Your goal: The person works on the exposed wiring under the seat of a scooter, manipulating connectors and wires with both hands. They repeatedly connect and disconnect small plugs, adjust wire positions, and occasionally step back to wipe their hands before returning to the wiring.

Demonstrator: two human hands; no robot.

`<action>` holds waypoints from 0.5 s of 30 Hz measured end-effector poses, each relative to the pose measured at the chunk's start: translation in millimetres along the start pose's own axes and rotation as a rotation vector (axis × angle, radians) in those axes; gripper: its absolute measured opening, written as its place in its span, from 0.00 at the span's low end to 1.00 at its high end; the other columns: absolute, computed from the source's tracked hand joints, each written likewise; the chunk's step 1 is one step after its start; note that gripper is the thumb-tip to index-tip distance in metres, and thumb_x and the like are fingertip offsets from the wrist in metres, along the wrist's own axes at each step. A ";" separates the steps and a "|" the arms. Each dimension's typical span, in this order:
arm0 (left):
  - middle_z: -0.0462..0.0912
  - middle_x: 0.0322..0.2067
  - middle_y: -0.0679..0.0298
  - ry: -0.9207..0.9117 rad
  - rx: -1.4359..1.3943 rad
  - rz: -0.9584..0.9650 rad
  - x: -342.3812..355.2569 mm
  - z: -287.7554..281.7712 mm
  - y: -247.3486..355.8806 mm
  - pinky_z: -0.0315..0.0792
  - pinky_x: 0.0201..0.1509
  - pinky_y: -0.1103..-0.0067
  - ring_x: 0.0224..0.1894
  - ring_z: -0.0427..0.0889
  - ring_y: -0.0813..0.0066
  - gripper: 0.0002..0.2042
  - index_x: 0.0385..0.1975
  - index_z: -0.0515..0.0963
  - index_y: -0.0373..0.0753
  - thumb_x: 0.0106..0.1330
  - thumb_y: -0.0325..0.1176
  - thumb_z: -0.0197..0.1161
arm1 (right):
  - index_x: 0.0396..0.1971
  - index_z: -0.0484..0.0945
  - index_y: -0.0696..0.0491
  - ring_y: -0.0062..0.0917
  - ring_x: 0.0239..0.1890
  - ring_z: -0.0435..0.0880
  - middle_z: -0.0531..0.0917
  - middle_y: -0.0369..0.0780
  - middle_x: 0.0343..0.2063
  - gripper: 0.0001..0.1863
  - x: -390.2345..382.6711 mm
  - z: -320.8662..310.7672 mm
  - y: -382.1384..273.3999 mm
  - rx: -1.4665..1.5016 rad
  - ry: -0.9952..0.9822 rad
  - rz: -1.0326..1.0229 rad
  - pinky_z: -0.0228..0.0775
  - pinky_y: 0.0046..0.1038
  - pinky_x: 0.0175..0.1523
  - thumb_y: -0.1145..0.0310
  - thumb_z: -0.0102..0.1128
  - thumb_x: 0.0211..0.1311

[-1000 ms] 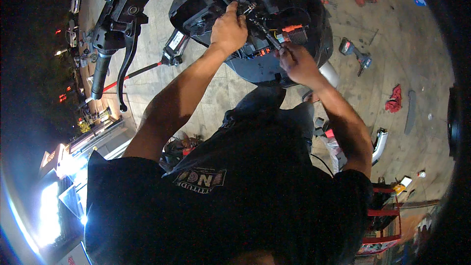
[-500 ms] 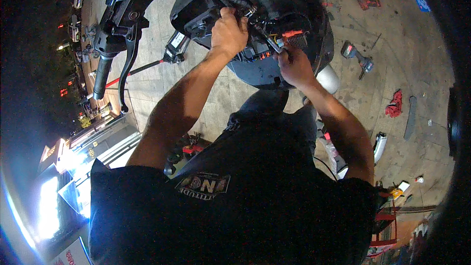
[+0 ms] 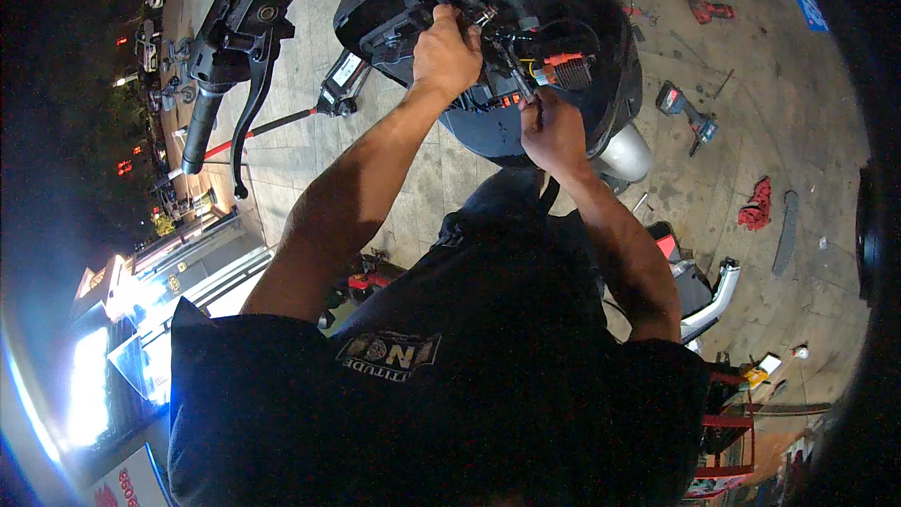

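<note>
Both hands are inside the opened front of a black scooter [image 3: 481, 138], among exposed wires and parts. My right hand [image 3: 554, 136] is closed around the near end of a slim metal wrench [image 3: 518, 70], which slants up and left into the wiring; its far end is hard to make out. My left hand [image 3: 448, 54] has its fingers curled at the cables just left of the wrench's far end. Whatever those fingers grip is hidden. A shiny metal fitting [image 3: 486, 16] sits beside its fingertips. Next to my right hand are an orange connector [image 3: 563, 59] and a dark finned part [image 3: 574, 75].
The handlebar grip [image 3: 201, 131] and brake lever [image 3: 250, 122] stick out at left, with a red-and-black pole [image 3: 272, 126] beyond. On the tiled floor at right lie a cordless drill [image 3: 687, 113], a red power tool [image 3: 706, 7], a red cloth [image 3: 755, 207] and a silver curved part [image 3: 713, 300].
My right hand has shifted slightly left, swinging the wrench to a steeper angle. My left hand stays at the cables. The whole view has shifted a little.
</note>
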State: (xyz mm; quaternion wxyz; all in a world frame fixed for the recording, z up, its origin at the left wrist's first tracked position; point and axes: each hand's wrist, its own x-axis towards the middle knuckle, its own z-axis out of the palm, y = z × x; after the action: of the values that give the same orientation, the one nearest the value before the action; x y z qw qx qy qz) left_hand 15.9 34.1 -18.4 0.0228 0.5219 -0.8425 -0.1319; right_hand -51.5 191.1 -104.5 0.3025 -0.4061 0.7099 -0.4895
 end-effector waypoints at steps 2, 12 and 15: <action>0.79 0.39 0.42 0.009 0.003 0.013 1.1 1.1 -0.5 0.73 0.48 0.60 0.42 0.79 0.42 0.19 0.48 0.65 0.34 0.62 0.37 0.57 | 0.29 0.75 0.57 0.40 0.22 0.80 0.79 0.47 0.20 0.06 3.6 -2.1 0.8 0.017 0.036 -0.077 0.69 0.35 0.27 0.71 0.52 0.59; 0.79 0.41 0.46 -0.033 -0.066 0.098 5.2 1.0 -13.9 0.72 0.50 0.60 0.44 0.78 0.42 0.19 0.49 0.63 0.35 0.62 0.37 0.57 | 0.34 0.74 0.58 0.31 0.31 0.81 0.81 0.43 0.27 0.08 46.1 -40.9 6.0 0.190 -0.216 0.003 0.70 0.31 0.37 0.74 0.46 0.61; 0.79 0.41 0.45 -0.039 -0.053 0.077 4.9 3.4 -15.1 0.72 0.50 0.60 0.44 0.78 0.42 0.20 0.49 0.63 0.35 0.62 0.37 0.57 | 0.32 0.75 0.58 0.37 0.30 0.81 0.81 0.47 0.26 0.08 42.6 -42.2 -6.6 0.191 -0.180 -0.007 0.70 0.33 0.36 0.74 0.46 0.61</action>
State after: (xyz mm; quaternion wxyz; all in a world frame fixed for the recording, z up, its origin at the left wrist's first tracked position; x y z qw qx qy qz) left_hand 26.2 24.1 -25.9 0.0251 0.4855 -0.8585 -0.1634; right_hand -105.3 171.6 -85.4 0.4006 -0.4200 0.6286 -0.5176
